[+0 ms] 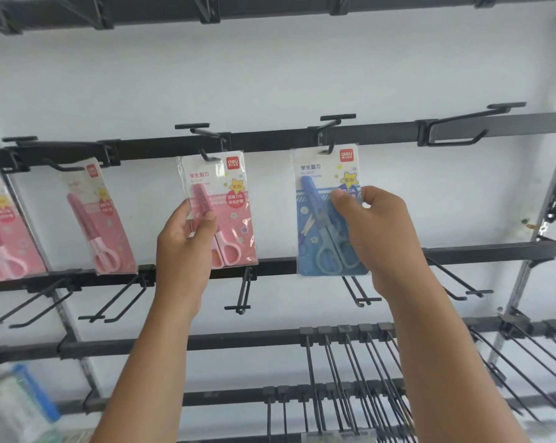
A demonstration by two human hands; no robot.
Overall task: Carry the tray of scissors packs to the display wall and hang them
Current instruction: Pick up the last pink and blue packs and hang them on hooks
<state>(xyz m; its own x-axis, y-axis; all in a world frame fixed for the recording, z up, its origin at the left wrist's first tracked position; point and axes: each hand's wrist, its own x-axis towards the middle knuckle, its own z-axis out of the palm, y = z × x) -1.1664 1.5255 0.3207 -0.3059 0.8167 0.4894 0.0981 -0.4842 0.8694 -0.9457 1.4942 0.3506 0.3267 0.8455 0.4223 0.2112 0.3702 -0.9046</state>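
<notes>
I face a white display wall with black rails and hooks. My left hand (187, 241) grips a pink scissors pack (220, 203) whose top hole sits on a black hook (206, 155). My right hand (369, 225) pinches a blue scissors pack (321, 212) that hangs on the neighbouring hook (329, 145). Two more pink packs hang to the left, one (100, 219) tilted and another pink pack (1, 231) at the frame's edge. The tray is not in view.
An empty hook (462, 126) juts out at the upper right of the same rail. Lower rails carry several bare hooks (360, 292) and long pegs (350, 378). Blurred packaged goods (17, 404) lie at the bottom left. A metal upright (523, 282) stands at right.
</notes>
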